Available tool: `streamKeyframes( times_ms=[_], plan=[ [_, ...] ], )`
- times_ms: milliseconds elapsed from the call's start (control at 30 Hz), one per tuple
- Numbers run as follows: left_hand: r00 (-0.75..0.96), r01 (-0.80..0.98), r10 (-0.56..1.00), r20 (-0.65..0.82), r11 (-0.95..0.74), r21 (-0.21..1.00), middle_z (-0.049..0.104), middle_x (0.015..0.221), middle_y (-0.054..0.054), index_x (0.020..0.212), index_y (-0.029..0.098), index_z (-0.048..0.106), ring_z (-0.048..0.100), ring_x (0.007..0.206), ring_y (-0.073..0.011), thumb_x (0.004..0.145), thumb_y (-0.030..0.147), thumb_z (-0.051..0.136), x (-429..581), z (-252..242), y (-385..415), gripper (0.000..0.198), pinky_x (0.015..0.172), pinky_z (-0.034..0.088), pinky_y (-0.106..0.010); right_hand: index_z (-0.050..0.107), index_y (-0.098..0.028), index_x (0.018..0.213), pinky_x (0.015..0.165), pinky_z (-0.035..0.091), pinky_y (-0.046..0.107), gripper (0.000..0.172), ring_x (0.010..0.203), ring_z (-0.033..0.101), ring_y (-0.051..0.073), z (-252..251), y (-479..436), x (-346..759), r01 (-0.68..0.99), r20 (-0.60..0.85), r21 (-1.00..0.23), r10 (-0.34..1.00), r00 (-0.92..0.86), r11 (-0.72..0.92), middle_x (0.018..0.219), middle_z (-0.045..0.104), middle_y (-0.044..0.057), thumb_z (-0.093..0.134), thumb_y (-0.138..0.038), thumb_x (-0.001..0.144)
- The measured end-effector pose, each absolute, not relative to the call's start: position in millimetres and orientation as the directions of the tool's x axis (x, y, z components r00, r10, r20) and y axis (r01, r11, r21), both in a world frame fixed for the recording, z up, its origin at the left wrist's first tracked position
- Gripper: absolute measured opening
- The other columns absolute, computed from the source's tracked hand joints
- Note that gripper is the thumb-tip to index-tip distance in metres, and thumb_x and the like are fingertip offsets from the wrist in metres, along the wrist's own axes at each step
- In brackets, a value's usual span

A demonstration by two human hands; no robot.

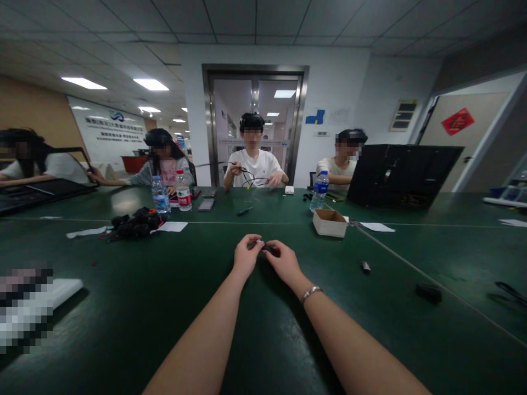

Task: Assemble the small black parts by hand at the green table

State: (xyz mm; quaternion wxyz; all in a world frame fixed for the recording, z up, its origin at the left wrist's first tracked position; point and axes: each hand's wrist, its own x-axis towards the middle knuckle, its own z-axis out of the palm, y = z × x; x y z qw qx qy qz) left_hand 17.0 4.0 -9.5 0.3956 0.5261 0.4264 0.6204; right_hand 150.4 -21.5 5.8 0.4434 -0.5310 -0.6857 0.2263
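Both my hands meet over the middle of the dark green table. My left hand and my right hand are closed together on a small black part, pinched between the fingertips of both. A bracelet sits on my right wrist. The part is too small to name. A small dark piece lies on the table to the right of my hands, and another black piece lies further right.
An open cardboard box stands beyond my hands. A heap of black parts, paper slips, water bottles and a screwdriver lie further off. Several people sit along the far side. A black laptop lid stands at right.
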Motion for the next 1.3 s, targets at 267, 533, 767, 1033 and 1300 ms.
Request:
streamKeyframes(
  times_ms=[267,533,767,1033,1300],
  plan=[
    [-0.12,-0.049,0.95,0.287,-0.294,0.954,0.066,0.093,-0.007,0.087,0.017,0.066,0.062,0.089,-0.0174,0.072,0.024,0.066,17,-5,1,0.017,0.087,0.049,-0.037,0.064,-0.021,0.094,0.072,0.046,0.03,0.024,0.077,0.06,0.016,3,-21,151,0.494,0.38,-0.791,0.923,-0.064,0.36,0.087,0.067,0.002,0.057,-0.034,0.076],
    [-0.187,0.02,0.926,0.328,-0.33,0.944,0.064,0.093,-0.006,0.091,0.017,0.064,0.061,0.087,-0.0159,0.069,0.018,0.067,18,-5,-1,0.023,0.087,0.048,-0.036,0.054,-0.026,0.117,0.085,0.04,0.04,0.046,0.099,0.052,0.025,22,-23,173,0.811,0.425,-0.457,0.891,-0.161,0.365,0.103,0.062,0.007,0.061,-0.046,0.076],
    [-0.142,0.026,0.947,0.288,-0.287,0.958,0.064,0.097,-0.007,0.091,0.019,0.065,0.06,0.092,-0.0175,0.07,0.018,0.068,17,-1,-5,0.021,0.092,0.045,-0.038,0.055,-0.013,0.11,0.077,0.041,0.046,0.03,0.1,0.056,0.034,31,-38,246,0.952,0.296,-0.099,0.905,0.306,-0.29,0.112,0.053,0.023,0.043,-0.029,0.088],
    [-0.133,0.007,0.96,0.245,-0.246,0.969,0.064,0.099,-0.007,0.091,0.019,0.065,0.06,0.091,-0.0179,0.071,0.017,0.068,18,3,-9,0.02,0.089,0.047,-0.039,0.055,-0.025,0.103,0.066,0.043,0.034,0.027,0.082,0.062,0.024,36,-89,316,0.982,0.213,-0.175,0.971,0.104,-0.067,0.107,0.062,0.01,0.051,-0.031,0.078],
    [-0.125,0.024,0.965,0.229,-0.228,0.973,0.063,0.103,-0.008,0.092,0.018,0.065,0.061,0.087,-0.0168,0.069,0.016,0.069,18,4,-11,0.023,0.085,0.049,-0.037,0.053,-0.029,0.058,0.057,0.038,0.043,0.028,0.054,0.054,0.027,34,-136,475,0.646,0.151,-0.54,0.693,0.705,-0.54,0.07,0.065,0.015,0.073,-0.033,0.039]
  ],
)
